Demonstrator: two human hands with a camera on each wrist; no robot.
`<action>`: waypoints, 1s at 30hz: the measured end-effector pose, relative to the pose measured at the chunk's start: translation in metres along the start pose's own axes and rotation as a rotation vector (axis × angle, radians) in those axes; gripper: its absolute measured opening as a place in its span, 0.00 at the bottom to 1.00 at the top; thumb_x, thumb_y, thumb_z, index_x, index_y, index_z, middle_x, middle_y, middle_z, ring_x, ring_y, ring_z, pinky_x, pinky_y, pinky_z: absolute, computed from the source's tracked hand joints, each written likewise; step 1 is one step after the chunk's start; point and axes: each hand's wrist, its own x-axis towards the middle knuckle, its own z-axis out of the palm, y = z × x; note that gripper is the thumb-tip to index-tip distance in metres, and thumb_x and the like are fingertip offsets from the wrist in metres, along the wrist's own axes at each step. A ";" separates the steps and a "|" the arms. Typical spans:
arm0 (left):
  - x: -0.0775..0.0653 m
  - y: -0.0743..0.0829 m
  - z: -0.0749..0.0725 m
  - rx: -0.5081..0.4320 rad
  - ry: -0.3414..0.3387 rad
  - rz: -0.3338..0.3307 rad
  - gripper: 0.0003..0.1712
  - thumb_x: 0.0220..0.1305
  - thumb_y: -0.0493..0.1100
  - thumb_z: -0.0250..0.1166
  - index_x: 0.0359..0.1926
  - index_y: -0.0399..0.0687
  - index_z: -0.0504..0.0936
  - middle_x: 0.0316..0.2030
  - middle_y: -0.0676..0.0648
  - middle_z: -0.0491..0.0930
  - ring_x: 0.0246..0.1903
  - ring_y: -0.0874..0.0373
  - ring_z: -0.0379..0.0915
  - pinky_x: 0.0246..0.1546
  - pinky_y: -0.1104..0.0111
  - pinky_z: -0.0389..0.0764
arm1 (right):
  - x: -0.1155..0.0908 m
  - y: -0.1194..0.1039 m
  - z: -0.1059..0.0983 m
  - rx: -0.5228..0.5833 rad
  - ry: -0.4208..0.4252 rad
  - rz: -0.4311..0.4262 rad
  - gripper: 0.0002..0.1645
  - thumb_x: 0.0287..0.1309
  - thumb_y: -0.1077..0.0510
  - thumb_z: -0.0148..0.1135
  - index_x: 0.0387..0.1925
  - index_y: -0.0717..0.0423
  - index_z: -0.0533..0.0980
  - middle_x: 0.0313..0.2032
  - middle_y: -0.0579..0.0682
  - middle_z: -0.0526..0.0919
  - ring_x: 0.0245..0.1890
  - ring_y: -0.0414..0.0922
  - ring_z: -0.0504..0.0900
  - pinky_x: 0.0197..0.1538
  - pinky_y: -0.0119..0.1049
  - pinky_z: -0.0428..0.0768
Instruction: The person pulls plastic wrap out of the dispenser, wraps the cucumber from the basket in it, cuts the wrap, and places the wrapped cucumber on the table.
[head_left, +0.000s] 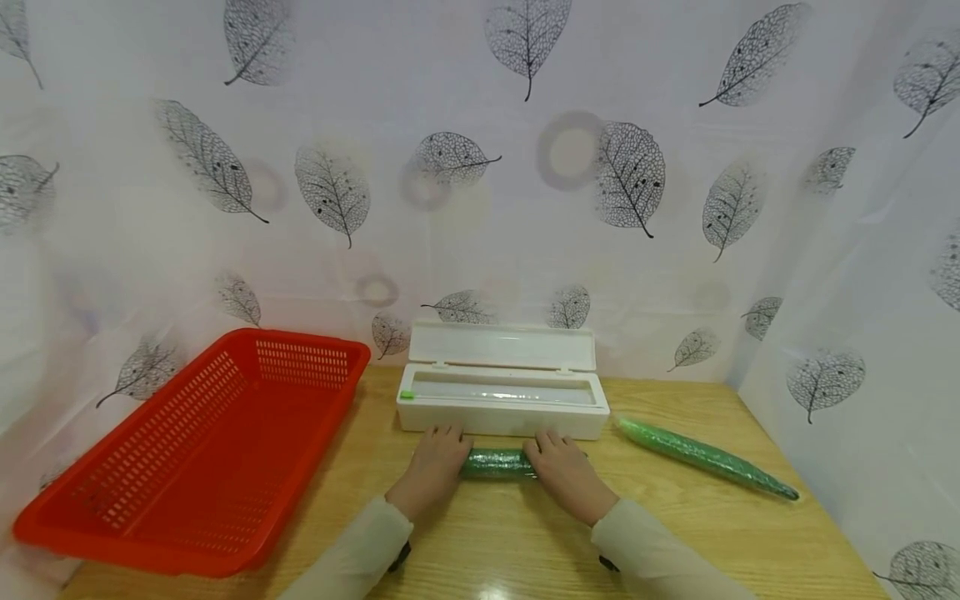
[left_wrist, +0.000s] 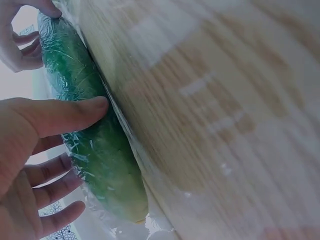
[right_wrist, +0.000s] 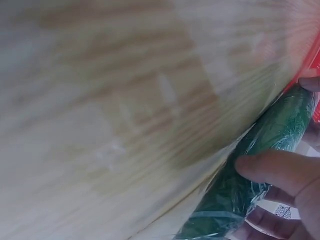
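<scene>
A green cucumber (head_left: 498, 463), wrapped in clear plastic film, lies crosswise in front of the white film dispenser (head_left: 502, 418). My left hand (head_left: 435, 467) grips its left part, thumb on the near side and fingers behind. My right hand (head_left: 566, 475) holds the right part the same way. Film clings in wrinkles round the cucumber (left_wrist: 90, 125) in the left wrist view, with loose film (left_wrist: 157, 222) past its end. Under my right thumb (right_wrist: 270, 167) the cucumber's skin shows dark green through the film. The dispenser's lid (head_left: 502, 346) stands raised, a film roll inside.
A second film-wrapped cucumber (head_left: 708, 457) lies slanting on the wooden table (head_left: 480, 542) to the right. On the left stands a large red plastic basket (head_left: 300, 492) with slotted walls. Behind everything hangs a leaf-patterned curtain (head_left: 465, 242).
</scene>
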 end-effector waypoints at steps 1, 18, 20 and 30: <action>0.000 0.000 0.000 -0.008 -0.002 0.000 0.13 0.49 0.37 0.70 0.38 0.47 0.80 0.34 0.49 0.76 0.36 0.55 0.73 0.39 0.62 0.75 | 0.000 0.000 0.000 0.004 -0.005 -0.001 0.13 0.49 0.62 0.67 0.32 0.53 0.69 0.25 0.47 0.68 0.25 0.41 0.67 0.23 0.30 0.64; -0.014 -0.001 -0.016 -0.113 -0.231 -0.006 0.23 0.49 0.47 0.72 0.47 0.46 0.79 0.44 0.47 0.77 0.46 0.52 0.73 0.51 0.55 0.73 | -0.003 0.004 -0.019 0.185 -0.160 -0.035 0.22 0.38 0.59 0.74 0.35 0.56 0.73 0.28 0.48 0.72 0.26 0.41 0.71 0.24 0.31 0.71; -0.015 -0.001 -0.015 -0.118 -0.230 -0.007 0.24 0.49 0.47 0.72 0.48 0.46 0.78 0.44 0.47 0.77 0.46 0.52 0.73 0.51 0.55 0.73 | -0.004 0.007 -0.018 0.233 -0.180 -0.022 0.23 0.38 0.58 0.75 0.37 0.58 0.73 0.31 0.49 0.75 0.29 0.42 0.75 0.28 0.32 0.76; -0.015 -0.004 -0.013 -0.125 -0.189 0.018 0.18 0.53 0.44 0.69 0.45 0.46 0.77 0.40 0.48 0.79 0.41 0.54 0.75 0.47 0.58 0.75 | -0.017 0.026 -0.019 0.354 -0.218 0.034 0.16 0.44 0.66 0.70 0.36 0.62 0.74 0.33 0.51 0.76 0.32 0.44 0.78 0.34 0.32 0.80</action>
